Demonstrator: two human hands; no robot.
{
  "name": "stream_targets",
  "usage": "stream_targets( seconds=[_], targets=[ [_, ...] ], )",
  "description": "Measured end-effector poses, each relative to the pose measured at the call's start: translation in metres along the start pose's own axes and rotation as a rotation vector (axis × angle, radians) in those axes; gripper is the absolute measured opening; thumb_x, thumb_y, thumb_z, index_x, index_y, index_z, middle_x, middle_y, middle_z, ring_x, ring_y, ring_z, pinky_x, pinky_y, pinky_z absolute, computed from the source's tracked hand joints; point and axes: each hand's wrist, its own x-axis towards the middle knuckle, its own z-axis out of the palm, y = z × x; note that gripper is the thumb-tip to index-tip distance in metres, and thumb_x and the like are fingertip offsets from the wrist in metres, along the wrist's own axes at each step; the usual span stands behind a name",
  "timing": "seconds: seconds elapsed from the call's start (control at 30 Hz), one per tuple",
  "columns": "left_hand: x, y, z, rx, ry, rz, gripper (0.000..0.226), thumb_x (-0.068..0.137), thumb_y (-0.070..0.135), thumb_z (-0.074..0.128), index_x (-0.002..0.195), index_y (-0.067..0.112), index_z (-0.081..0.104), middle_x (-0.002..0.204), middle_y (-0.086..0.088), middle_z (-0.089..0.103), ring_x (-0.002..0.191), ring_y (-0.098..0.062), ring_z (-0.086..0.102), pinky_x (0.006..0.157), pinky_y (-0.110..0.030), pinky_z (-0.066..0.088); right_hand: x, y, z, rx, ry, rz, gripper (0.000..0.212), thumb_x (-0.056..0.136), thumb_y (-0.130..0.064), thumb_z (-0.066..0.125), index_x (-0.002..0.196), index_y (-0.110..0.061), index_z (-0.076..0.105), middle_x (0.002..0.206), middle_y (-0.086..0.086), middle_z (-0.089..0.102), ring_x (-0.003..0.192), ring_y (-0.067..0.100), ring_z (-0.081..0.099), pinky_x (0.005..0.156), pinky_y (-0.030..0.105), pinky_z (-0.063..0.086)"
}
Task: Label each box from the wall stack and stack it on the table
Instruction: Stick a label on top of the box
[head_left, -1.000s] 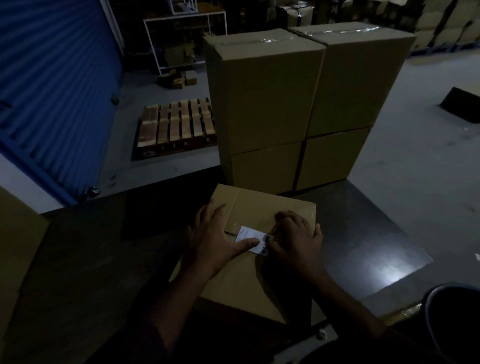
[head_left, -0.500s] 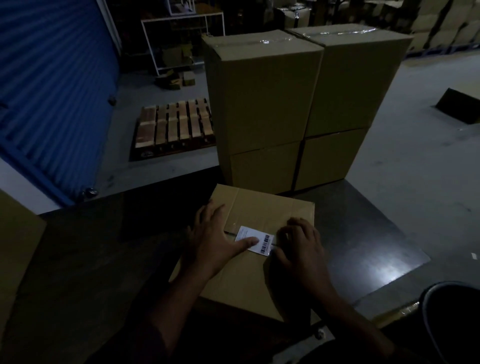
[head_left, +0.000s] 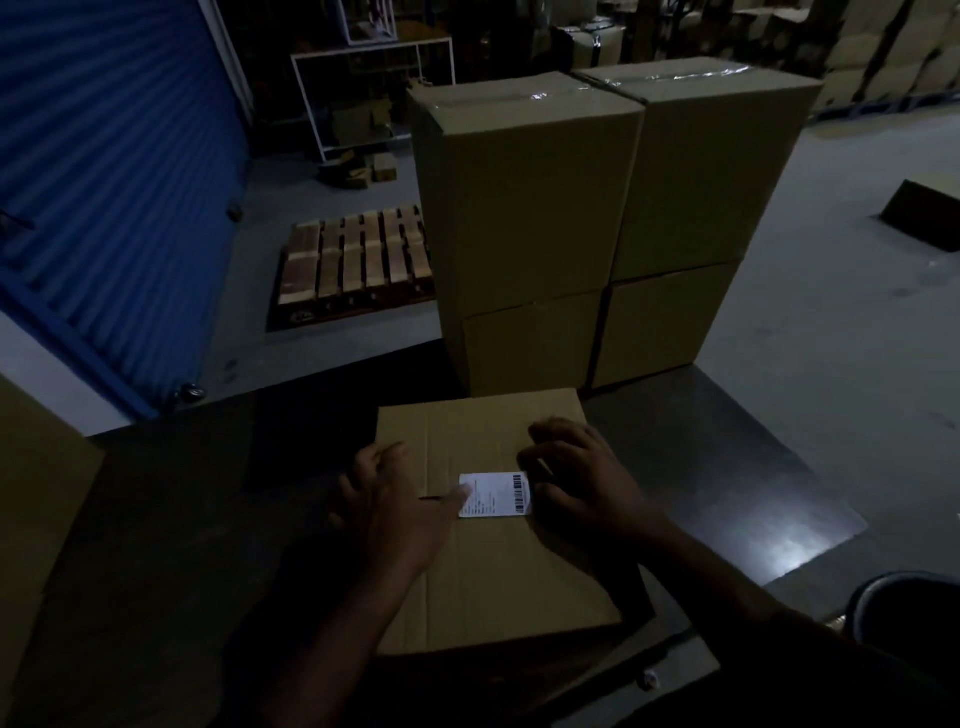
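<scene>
Pressing down now: the label (head_left: 494, 494) is pinned atop the box (head_left: 498, 571) on the surface (head_left: 727, 493) by the left hand (head_left: 395, 512), thumb flat, while the right hand (head_left: 582, 478) rests beside its barcode end, fingers seemingly loosely curled.

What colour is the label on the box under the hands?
White label with black print and a barcode; head view.

Single head cam, wide-angle, looks fwd and down, close over the table (head_left: 727, 467), warehouse floor (head_left: 857, 312) beyond.
</scene>
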Motion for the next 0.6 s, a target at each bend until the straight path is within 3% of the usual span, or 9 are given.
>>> stream_targets(
  seconds=[0.1, 0.2, 0.3, 0.4, 0.5, 0.6],
  targets=[
    [0.01, 0.005, 0.002, 0.034, -0.007, 0.078, 0.11, 0.064, 0.088, 0.069, 0.15, 0.025, 0.041, 0.16, -0.001, 0.025, 0.147, -0.03, 0.024, 0.117, -0.062, 0.029, -0.001, -0.005, 0.006, -0.063, 0.021, 0.009, 0.037, 0.092, -0.051, 0.055, 0.125, -0.038, 0.065, 0.151, -0.012, 0.043, 0.143, 0.008, 0.03, 0.115, 0.047, 0.037],
    [0.017, 0.013, 0.015, 0.084, -0.054, 0.176, 0.115, 0.065, 0.099, 0.047, 0.153, 0.024, 0.04, 0.164, -0.002, 0.027, 0.151, -0.028, 0.022, 0.118, -0.06, 0.03, -0.007, -0.011, 0.019, -0.144, 0.079, 0.042, 0.035, 0.091, -0.047, 0.057, 0.123, -0.038, 0.066, 0.149, -0.014, 0.046, 0.141, 0.008, 0.035, 0.115, 0.049, 0.037],
    [0.019, 0.014, 0.023, 0.196, 0.004, 0.217, 0.092, 0.082, 0.088, 0.033, 0.148, 0.026, 0.049, 0.163, 0.001, 0.036, 0.151, -0.025, 0.028, 0.116, -0.061, 0.029, -0.013, -0.013, 0.023, -0.139, 0.144, 0.038, 0.03, 0.091, -0.043, 0.063, 0.12, -0.035, 0.068, 0.144, -0.013, 0.051, 0.138, 0.008, 0.038, 0.115, 0.046, 0.037],
    [0.018, 0.01, 0.025, 0.174, 0.065, 0.248, 0.071, 0.092, 0.072, 0.032, 0.141, 0.026, 0.056, 0.158, 0.0, 0.044, 0.148, -0.025, 0.034, 0.113, -0.061, 0.029, -0.015, -0.016, 0.021, -0.142, 0.173, 0.054, 0.026, 0.093, -0.043, 0.061, 0.117, -0.036, 0.068, 0.141, -0.015, 0.049, 0.133, 0.006, 0.037, 0.11, 0.04, 0.039],
    [0.019, 0.006, 0.029, 0.168, 0.084, 0.256, 0.058, 0.098, 0.061, 0.041, 0.14, 0.025, 0.058, 0.157, -0.001, 0.046, 0.147, -0.026, 0.036, 0.114, -0.061, 0.03, -0.012, -0.018, 0.022, -0.174, 0.172, 0.071, 0.025, 0.092, -0.046, 0.06, 0.114, -0.038, 0.067, 0.138, -0.016, 0.048, 0.13, 0.007, 0.036, 0.106, 0.041, 0.04],
    [0.019, 0.006, 0.03, 0.162, 0.09, 0.251, 0.044, 0.101, 0.048, 0.053, 0.138, 0.025, 0.058, 0.157, -0.001, 0.047, 0.147, -0.026, 0.037, 0.114, -0.061, 0.029, -0.01, -0.02, 0.023, -0.274, 0.12, 0.082, 0.039, 0.082, -0.056, 0.065, 0.118, -0.04, 0.062, 0.139, -0.017, 0.043, 0.13, 0.008, 0.033, 0.106, 0.041, 0.041]
  ],
)
